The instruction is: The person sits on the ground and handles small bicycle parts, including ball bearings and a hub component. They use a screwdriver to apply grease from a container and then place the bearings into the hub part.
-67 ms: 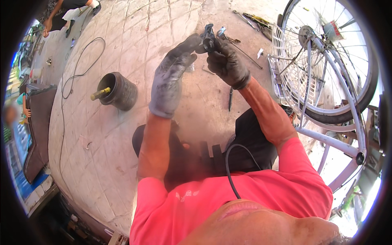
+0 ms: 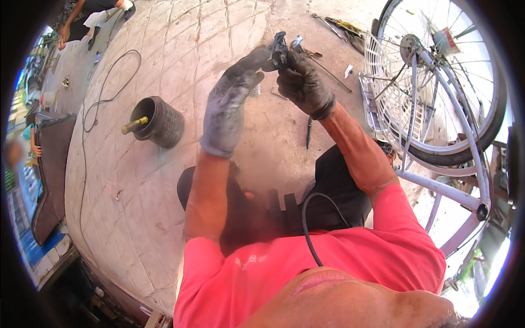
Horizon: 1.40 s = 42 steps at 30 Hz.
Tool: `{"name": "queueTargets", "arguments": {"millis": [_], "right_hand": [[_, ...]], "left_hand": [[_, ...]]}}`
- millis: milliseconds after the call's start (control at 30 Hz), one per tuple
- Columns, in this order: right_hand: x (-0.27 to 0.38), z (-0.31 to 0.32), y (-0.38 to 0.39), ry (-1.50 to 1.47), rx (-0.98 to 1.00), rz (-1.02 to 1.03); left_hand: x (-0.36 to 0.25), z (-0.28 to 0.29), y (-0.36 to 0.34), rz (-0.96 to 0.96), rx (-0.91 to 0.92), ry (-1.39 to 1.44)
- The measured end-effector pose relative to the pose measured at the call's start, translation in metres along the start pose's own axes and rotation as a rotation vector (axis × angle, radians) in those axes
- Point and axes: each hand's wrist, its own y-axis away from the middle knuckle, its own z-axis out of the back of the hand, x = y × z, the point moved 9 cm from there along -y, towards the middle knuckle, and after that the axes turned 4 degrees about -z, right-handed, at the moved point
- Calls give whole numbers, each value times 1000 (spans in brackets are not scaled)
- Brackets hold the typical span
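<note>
Gripping a small dark metal part (image 2: 281, 49) between gloved left hand (image 2: 232, 104) and clenched right hand (image 2: 304, 85), beside a bicycle (image 2: 437, 109)

Open-air bicycle repair spot, bare concrete floor (image 2: 164, 208) served as workbench, upturned white bicycle (image 2: 437, 109) stood at its right edge, loose hand tools (image 2: 333, 24) lay scattered, black round container (image 2: 158, 121) sat nearby

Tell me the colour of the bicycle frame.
The bicycle frame is white or very pale; head view.
</note>
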Motion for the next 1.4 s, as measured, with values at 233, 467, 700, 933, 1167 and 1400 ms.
{"name": "queueTargets", "arguments": {"millis": [233, 467, 700, 933, 1167, 1400], "right_hand": [[-4, -8, -1, -56, 93, -89], [-10, 3, -1, -49, -13, -20], [11, -17, 4, 331, 12, 255], [36, -32, 21, 906, -201, 611], [35, -45, 23, 529, -28, 577], [44, -39, 17, 646, 11, 653]], "left_hand": [[4, -1, -3, -68, -70, 89], [66, 3, -1, 20, -160, 729], [102, -29, -1, 249, -415, 1059], [135, -46, -17, 123, -193, 1419], [88, -54, -24, 64, -178, 1207], [91, -35, -22, -3, -354, 899]]}}
